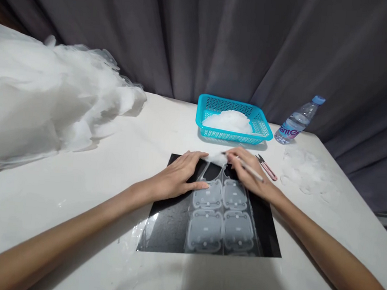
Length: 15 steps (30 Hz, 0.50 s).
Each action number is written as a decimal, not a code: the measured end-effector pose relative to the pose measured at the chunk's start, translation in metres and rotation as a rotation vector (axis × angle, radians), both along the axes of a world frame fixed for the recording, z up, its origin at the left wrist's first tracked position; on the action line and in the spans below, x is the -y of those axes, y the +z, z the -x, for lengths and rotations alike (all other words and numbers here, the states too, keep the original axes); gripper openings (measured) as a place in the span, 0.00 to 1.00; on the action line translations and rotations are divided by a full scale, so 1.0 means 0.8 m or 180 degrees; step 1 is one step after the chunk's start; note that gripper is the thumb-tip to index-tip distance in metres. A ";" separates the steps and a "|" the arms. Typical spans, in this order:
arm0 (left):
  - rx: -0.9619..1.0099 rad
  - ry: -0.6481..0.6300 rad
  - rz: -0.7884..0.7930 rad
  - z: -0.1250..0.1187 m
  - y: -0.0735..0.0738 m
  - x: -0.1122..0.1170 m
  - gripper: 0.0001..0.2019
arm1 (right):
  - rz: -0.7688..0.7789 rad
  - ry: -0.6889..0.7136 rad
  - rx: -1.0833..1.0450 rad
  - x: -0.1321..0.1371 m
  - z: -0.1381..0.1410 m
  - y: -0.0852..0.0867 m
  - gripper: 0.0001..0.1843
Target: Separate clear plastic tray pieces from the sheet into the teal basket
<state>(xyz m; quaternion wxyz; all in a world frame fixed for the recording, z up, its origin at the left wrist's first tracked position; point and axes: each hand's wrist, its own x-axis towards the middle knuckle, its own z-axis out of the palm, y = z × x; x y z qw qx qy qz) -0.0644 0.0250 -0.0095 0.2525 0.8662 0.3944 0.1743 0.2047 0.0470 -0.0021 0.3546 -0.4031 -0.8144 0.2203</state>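
On a black mat [169, 226] lies a clear plastic sheet of translucent, rounded-square pieces [205, 229] in rows, with cut-out gaps near its far end. My left hand [180, 175] lies over the sheet's left side, fingers stretched out and thumb resting on a piece. My right hand [245, 167] is closed around a slim white pen-like tool [250, 169], whose dark tip is at the far end of the sheet. A whitish, blurred bit of the plastic [217, 158] shows between the hands. The exact kind of tool is hard to make out.
Behind the mat stands a turquoise basket [233, 137] holding white translucent pieces [229, 121]. A water bottle [295, 122], pink-handled thread snips [267, 168] and clear plastic scraps [308, 173] are to the right. A large heap of translucent plastic [48, 105] covers the table's far left.
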 end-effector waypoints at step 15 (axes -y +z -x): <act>0.1568 0.0890 0.2542 -0.030 0.032 0.012 0.41 | 0.0661 0.0564 -0.0287 0.056 0.016 0.070 0.12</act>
